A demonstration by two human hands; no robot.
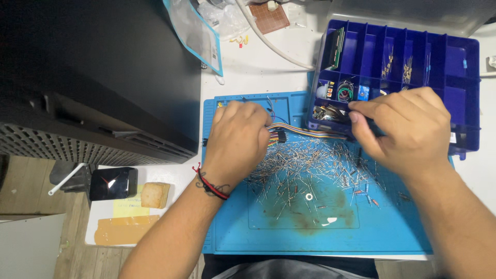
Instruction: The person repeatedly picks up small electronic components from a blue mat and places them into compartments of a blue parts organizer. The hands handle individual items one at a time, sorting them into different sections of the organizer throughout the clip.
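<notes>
Both hands hold a flat ribbon of coloured wires [310,130] stretched across the far part of the blue mat [320,237]. The left hand [235,142] is closed around its black connector end; the right hand [405,129] pinches the other end beside the blue parts box [467,98]. Best kept taut and lifted above the loose resistors [310,168].

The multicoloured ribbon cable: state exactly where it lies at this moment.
In the head view, the ribbon cable runs across the upper part of the blue mat, between the left hand and right hand, just above the scattered resistors.
</notes>
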